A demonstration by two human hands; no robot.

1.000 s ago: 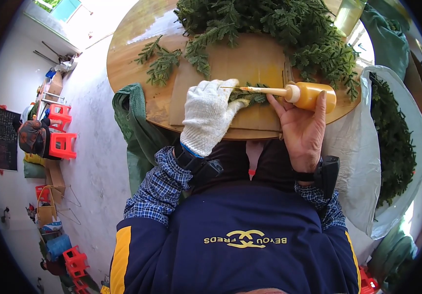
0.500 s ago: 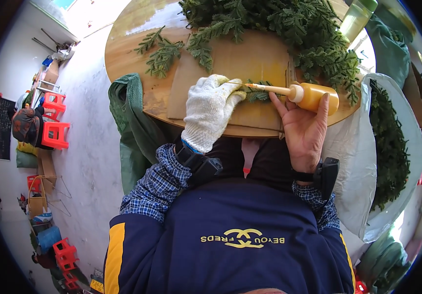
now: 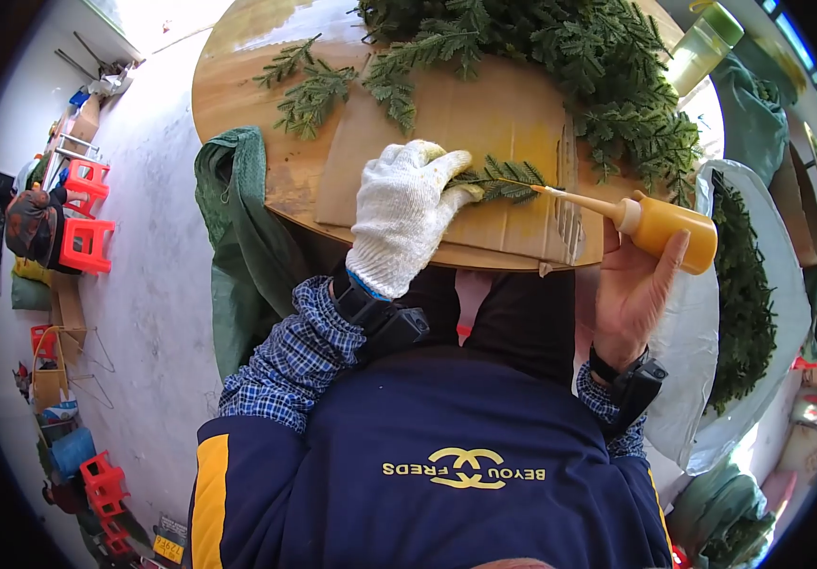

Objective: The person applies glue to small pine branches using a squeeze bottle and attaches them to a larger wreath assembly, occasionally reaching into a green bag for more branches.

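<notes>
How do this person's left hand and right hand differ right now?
The left hand wears a white knit glove; the right hand is bare.
The left hand shows its back, while the right hand is turned palm up.
The left hand pinches one end of an evergreen sprig; the right hand holds a yellow-orange squeeze bottle.
Both have a dark strapped device at the wrist.

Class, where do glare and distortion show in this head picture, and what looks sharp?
Head view: pale glare on the wooden table, far left; red stools look tipped sideways near the curved rim; the amber bottle and gloved left hand look fairly sharp.
</notes>
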